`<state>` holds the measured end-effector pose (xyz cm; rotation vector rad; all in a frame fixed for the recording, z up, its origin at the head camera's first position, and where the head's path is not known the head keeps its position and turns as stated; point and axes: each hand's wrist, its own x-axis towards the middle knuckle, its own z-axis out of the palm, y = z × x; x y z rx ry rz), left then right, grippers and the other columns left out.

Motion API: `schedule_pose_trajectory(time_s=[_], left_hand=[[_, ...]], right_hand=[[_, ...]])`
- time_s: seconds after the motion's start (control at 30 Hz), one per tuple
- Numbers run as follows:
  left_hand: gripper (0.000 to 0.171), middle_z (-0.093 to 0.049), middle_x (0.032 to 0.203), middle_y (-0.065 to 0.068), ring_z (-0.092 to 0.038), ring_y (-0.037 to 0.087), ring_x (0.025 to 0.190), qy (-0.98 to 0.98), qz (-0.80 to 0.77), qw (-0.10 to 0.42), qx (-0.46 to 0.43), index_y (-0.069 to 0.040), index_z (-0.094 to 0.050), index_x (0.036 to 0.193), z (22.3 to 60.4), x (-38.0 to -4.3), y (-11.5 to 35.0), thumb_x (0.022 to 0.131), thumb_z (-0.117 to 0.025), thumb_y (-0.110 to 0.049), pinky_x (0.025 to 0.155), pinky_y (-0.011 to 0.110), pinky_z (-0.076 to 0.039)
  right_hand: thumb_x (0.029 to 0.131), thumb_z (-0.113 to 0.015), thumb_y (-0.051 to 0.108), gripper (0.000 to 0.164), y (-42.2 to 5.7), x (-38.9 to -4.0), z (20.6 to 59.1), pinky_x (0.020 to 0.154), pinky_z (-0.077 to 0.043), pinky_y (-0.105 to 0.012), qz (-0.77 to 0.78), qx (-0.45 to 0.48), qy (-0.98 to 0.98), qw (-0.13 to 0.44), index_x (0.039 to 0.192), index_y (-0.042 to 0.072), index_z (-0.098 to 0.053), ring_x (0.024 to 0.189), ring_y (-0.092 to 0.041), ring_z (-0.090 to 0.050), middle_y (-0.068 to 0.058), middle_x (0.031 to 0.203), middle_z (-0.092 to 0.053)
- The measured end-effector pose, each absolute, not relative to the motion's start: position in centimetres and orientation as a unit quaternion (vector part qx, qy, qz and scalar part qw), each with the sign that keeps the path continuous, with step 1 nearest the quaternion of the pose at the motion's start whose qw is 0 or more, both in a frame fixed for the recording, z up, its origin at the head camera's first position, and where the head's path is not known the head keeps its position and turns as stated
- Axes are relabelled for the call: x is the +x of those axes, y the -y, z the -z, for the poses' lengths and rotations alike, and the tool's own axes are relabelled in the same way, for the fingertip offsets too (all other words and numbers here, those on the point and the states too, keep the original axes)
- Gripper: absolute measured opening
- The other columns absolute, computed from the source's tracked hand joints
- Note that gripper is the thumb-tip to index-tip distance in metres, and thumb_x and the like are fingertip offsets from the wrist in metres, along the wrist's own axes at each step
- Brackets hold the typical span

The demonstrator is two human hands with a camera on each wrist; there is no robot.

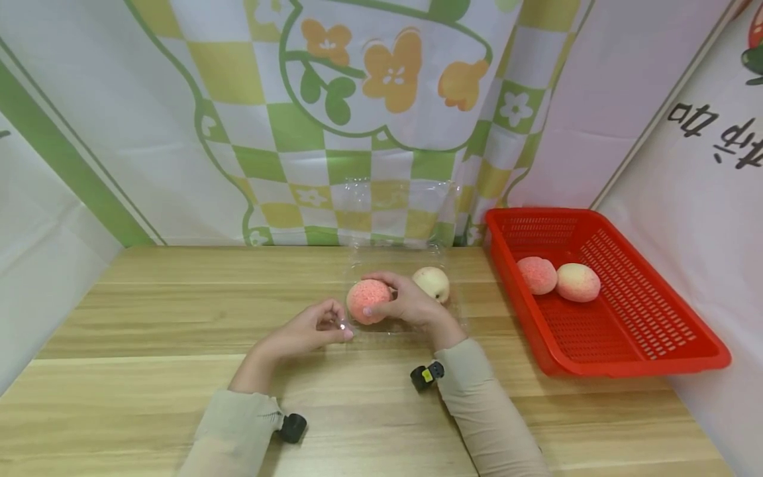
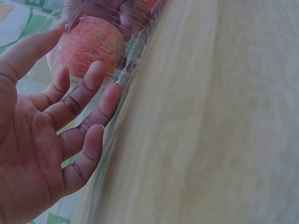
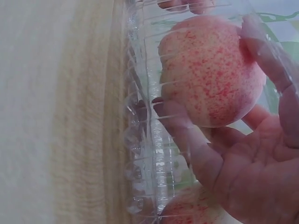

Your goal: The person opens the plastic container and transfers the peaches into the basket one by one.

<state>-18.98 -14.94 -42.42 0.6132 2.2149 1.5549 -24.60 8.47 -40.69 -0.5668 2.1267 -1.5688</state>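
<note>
A clear plastic clamshell box [image 1: 387,329] lies at the table's middle with its lid [image 1: 399,212] raised at the back. My right hand [image 1: 411,301] grips a pink speckled peach [image 1: 365,301] in the box's left part; thumb and fingers are around it in the right wrist view. A paler peach [image 1: 432,283] sits in the box to its right, partly behind that hand. At the near left corner is my left hand [image 1: 310,330], with loosely bent, spread fingers [image 2: 93,77] right at the clear wall. The held peach [image 2: 88,49] shows through the plastic there.
A red slotted plastic basket [image 1: 554,338] stands on the right, holding two more peaches [image 1: 578,282] toward its far left. A checked, flowered cloth [image 1: 298,159] hangs behind the wooden table [image 1: 149,318].
</note>
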Motion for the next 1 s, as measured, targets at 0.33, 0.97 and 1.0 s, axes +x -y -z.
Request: schedule_pose_trajectory(time_s=[0.33, 0.97, 1.0], left_hand=[[0.027, -0.063, 0.101, 0.008, -0.063, 0.021, 0.096, -0.787, -0.549, 0.182, 0.214, -0.004, -0.047, 0.102, 42.4, -18.9, 14.9, 0.094, -0.069, -0.017, 0.087, 0.038, -0.049], [0.025, -0.064, 0.101, 0.007, -0.062, 0.021, 0.097, -0.787, -0.549, 0.178, 0.219, -0.004, -0.048, 0.102, 42.4, -18.9, 14.9, 0.094, -0.068, -0.015, 0.085, 0.034, -0.050], [0.025, -0.064, 0.101, 0.007, -0.062, 0.020, 0.097, -0.788, -0.548, 0.177, 0.219, -0.004, -0.048, 0.102, 42.4, -18.9, 14.9, 0.094, -0.068, -0.015, 0.085, 0.034, -0.050]], right_hand=[[0.083, -0.077, 0.007, 0.065, -8.6, -24.6, 40.5, 0.090, -0.052, -0.032, 0.562, -0.197, -0.776, 0.209, 0.142, 0.011, -0.050, 0.114, -0.024, -0.060, -0.017, 0.134, -0.059], [0.082, -0.074, -0.002, 0.064, -9.3, -24.2, 39.1, 0.089, -0.054, -0.031, 0.626, -0.184, -0.729, 0.208, 0.141, 0.008, -0.050, 0.110, -0.022, -0.061, -0.023, 0.132, -0.058], [0.083, -0.074, -0.002, 0.064, -9.4, -24.2, 39.1, 0.090, -0.054, -0.032, 0.633, -0.180, -0.723, 0.210, 0.141, 0.008, -0.050, 0.111, -0.022, -0.061, -0.023, 0.132, -0.058]])
